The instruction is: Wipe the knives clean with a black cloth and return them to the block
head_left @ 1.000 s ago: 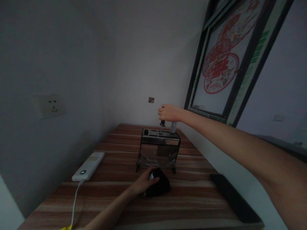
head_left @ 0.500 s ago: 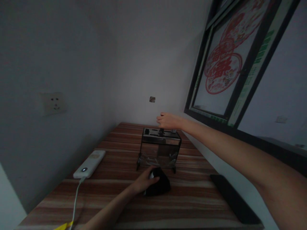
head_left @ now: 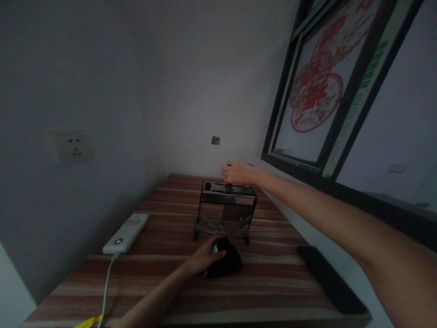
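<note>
A clear box with a dark frame (head_left: 226,212) stands on small black feet on the wood-grained table, with crumpled clear plastic low on its front. My right hand (head_left: 237,172) is at the top of the box, its fingers bent down over the dark fittings of the lid (head_left: 216,187). What the fingertips grip there, if anything, is hidden. In front of the box my left hand (head_left: 203,258) is closed around the near side of a soft-looking black object (head_left: 227,259), a bit of white showing beside the thumb. The black object rests on the table.
To the left lies a white power bank (head_left: 126,233) with a white cable (head_left: 107,282) running to the front edge, near a yellow strip (head_left: 89,321). A flat black slab (head_left: 331,278) lies along the right edge. Walls and a window (head_left: 317,91) border the table (head_left: 273,296).
The view has shifted slightly. Both hands keep nearly the same places, the right at the lid and the left on the black object.
</note>
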`<state>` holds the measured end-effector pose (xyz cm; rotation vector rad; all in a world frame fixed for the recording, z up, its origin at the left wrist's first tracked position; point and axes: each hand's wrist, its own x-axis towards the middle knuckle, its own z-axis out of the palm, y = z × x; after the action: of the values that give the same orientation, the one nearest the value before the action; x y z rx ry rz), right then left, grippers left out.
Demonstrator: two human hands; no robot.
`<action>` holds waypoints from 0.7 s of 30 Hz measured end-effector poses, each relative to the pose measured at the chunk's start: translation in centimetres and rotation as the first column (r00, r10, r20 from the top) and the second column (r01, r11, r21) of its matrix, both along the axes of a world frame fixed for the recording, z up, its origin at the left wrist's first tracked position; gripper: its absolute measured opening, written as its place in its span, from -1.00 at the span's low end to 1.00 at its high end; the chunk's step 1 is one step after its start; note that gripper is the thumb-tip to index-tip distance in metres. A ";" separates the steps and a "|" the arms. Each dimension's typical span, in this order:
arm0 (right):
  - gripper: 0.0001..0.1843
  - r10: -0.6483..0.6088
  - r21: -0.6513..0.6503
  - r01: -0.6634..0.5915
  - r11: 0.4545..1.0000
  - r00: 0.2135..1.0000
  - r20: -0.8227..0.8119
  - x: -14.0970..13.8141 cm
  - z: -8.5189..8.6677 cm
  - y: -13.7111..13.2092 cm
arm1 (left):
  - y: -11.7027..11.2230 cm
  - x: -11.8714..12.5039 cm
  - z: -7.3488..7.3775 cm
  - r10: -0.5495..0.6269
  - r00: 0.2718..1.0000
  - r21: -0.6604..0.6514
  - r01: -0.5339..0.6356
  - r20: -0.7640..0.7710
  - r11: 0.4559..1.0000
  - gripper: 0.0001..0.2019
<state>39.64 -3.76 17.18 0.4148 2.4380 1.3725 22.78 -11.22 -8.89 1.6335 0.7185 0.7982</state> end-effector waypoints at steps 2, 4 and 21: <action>-0.86 0.000 0.004 0.000 1.000 1.000 -0.009 0.0 -0.1 0.0 | -0.1 0.0 0.1 0.004 1.000 0.006 -0.003 -0.012 1.000 -0.41; -0.86 -0.002 0.006 0.002 1.000 1.000 -0.019 0.1 -0.2 0.2 | -0.1 0.0 0.1 0.013 1.000 0.010 -0.013 -0.022 1.000 -0.41; -0.86 -0.031 0.019 0.032 0.999 0.999 -0.043 0.3 -0.4 0.3 | -0.3 0.0 0.6 0.011 0.998 0.027 -0.009 -0.069 1.000 -0.39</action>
<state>39.93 -3.49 16.78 0.4901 2.4435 1.3895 22.77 -11.48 -8.31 1.6893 0.7679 0.7648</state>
